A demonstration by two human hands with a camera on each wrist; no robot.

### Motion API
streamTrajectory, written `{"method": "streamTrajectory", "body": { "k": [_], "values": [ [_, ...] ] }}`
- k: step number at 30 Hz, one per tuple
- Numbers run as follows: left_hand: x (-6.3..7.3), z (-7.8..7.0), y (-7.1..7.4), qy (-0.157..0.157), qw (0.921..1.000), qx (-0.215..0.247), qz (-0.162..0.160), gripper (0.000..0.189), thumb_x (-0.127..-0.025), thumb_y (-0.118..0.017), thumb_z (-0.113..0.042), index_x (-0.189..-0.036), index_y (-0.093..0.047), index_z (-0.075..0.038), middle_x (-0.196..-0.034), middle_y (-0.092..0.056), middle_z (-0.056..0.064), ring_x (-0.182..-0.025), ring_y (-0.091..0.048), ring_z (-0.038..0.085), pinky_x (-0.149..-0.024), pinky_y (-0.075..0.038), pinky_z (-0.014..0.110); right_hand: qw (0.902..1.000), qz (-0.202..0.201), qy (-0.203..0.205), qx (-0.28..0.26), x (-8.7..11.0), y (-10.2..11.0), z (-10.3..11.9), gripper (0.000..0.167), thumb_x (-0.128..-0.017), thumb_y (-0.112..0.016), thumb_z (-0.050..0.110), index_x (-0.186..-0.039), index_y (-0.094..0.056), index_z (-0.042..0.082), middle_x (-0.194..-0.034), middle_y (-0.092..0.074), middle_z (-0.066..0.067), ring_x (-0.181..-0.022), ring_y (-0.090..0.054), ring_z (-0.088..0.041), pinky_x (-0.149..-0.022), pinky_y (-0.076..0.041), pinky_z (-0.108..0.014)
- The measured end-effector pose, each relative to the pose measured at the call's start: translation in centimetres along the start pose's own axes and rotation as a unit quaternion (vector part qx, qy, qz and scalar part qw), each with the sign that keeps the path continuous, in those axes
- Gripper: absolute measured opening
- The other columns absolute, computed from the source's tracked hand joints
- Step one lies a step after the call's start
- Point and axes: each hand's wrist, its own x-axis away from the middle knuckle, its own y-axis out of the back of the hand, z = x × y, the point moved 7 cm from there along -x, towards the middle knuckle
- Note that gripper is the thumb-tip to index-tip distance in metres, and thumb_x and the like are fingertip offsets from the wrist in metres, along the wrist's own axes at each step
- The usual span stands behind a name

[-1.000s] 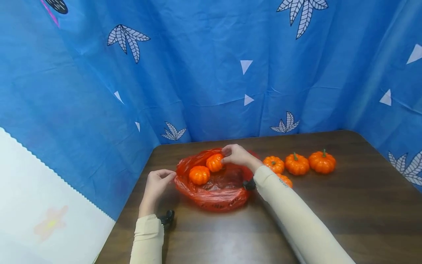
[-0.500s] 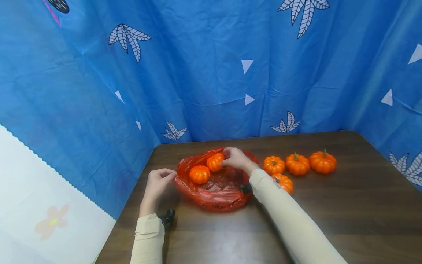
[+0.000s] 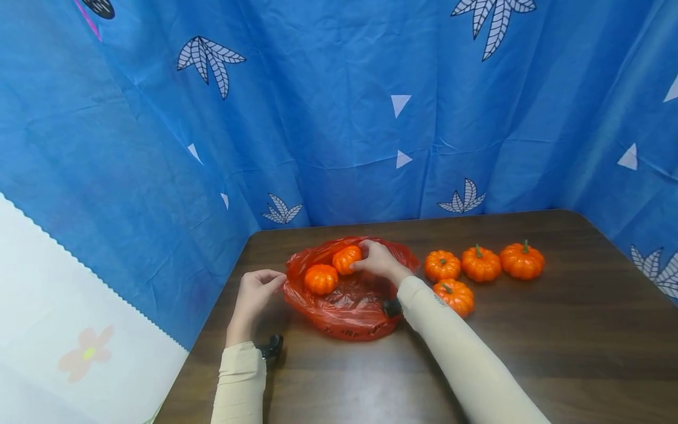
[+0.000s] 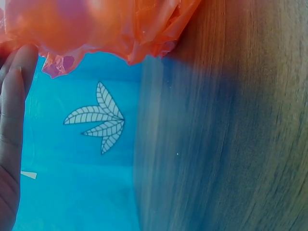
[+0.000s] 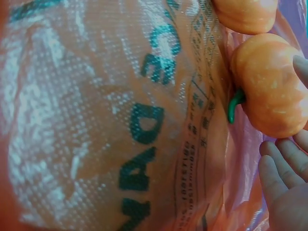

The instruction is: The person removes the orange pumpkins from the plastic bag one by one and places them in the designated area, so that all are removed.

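Observation:
An open red plastic bag (image 3: 349, 321) lies on the wooden table with its mouth facing up. My left hand (image 3: 256, 294) pinches the bag's left rim between thumb and fingertips. Inside the bag sit two small orange pumpkins; the left pumpkin (image 3: 321, 279) is untouched. My right hand (image 3: 378, 260) reaches into the bag and grips the right pumpkin (image 3: 346, 259), thumb on one side and fingers on the other. The right wrist view shows this pumpkin (image 5: 269, 86) with its green stem, beside the fingers (image 5: 284, 163). Printed letters show on the bag wall there.
Right of the bag, several more orange pumpkins stand on the table (image 3: 572, 330): a back row with a pumpkin (image 3: 522, 261) at its right end, and a front pumpkin (image 3: 454, 296) beside my right forearm. A blue patterned curtain (image 3: 339, 118) hangs behind the table.
My right forearm has shifted a little left, uncovering the front pumpkin outside the bag. My right hand stays at the pumpkin in the bag, and my left hand keeps its pinch on the rim.

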Motion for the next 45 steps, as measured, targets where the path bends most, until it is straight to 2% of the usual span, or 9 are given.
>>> {"method": "streamTrajectory", "body": {
  "k": [11, 15, 21, 30, 35, 45],
  "values": [
    [-0.2, 0.0, -0.1, -0.021, 0.9998, 0.004, -0.002, 0.026, -0.092, -0.072, -0.027, -0.101, -0.077, -0.003, -0.097, -0.077, 0.014, -0.091, -0.068, 0.039, -0.088, -0.058, 0.052, 0.9997, -0.018, -0.008, -0.017, -0.1, -0.5, -0.4, 0.065, -0.084, -0.081, 0.022, -0.138, -0.049, 0.004, -0.131, -0.063, -0.016, -0.115, -0.063, -0.03, -0.102, -0.054, -0.046],
    [-0.3, -0.1, -0.1, -0.017, 0.9998, 0.012, -0.001, 0.025, -0.091, -0.073, -0.025, -0.101, -0.077, -0.002, -0.096, -0.077, 0.015, -0.091, -0.069, 0.044, -0.087, -0.059, 0.053, 0.9995, -0.019, -0.011, -0.023, -0.1, -0.7, -0.5, 0.064, -0.084, -0.081, 0.022, -0.138, -0.05, 0.006, -0.129, -0.064, -0.014, -0.112, -0.063, -0.029, -0.099, -0.055, -0.046],
    [-0.3, -0.1, -0.1, -0.013, 0.9999, 0.011, 0.0, 0.024, -0.091, -0.073, -0.026, -0.101, -0.077, -0.004, -0.096, -0.077, 0.014, -0.091, -0.069, 0.041, -0.087, -0.059, 0.051, 0.9996, -0.021, -0.01, -0.019, 0.1, -0.8, -0.4, 0.064, -0.084, -0.081, 0.021, -0.138, -0.05, 0.005, -0.128, -0.064, -0.015, -0.11, -0.064, -0.03, -0.098, -0.056, -0.046],
    [-0.2, -0.3, 0.0, -0.036, 0.9993, 0.002, -0.009, 0.022, -0.091, -0.073, -0.022, -0.098, -0.078, -0.002, -0.091, -0.077, 0.013, -0.086, -0.069, 0.041, -0.081, -0.061, 0.049, 0.9999, -0.007, 0.007, -0.013, 0.2, -0.9, -0.4, 0.066, -0.084, -0.081, 0.021, -0.139, -0.05, 0.001, -0.13, -0.064, -0.017, -0.113, -0.065, -0.03, -0.097, -0.056, -0.045],
    [-0.2, -0.2, 0.0, -0.031, 0.9995, 0.001, -0.007, 0.025, -0.091, -0.074, -0.024, -0.099, -0.078, -0.001, -0.092, -0.077, 0.013, -0.087, -0.069, 0.039, -0.081, -0.061, 0.046, 0.9999, 0.007, 0.01, 0.0, 0.2, -0.9, -0.5, 0.066, -0.083, -0.082, 0.023, -0.137, -0.053, 0.0, -0.129, -0.064, -0.016, -0.114, -0.064, -0.03, -0.099, -0.055, -0.045],
    [-0.2, -0.2, 0.0, -0.026, 0.9996, 0.001, -0.009, 0.024, -0.092, -0.073, -0.023, -0.101, -0.077, -0.001, -0.094, -0.076, 0.014, -0.088, -0.069, 0.04, -0.085, -0.061, 0.048, 0.9984, 0.047, 0.025, 0.016, 0.8, -1.1, -0.2, 0.066, -0.082, -0.083, 0.026, -0.136, -0.054, 0.001, -0.129, -0.064, -0.016, -0.117, -0.063, -0.03, -0.102, -0.054, -0.045]
  ]
}}
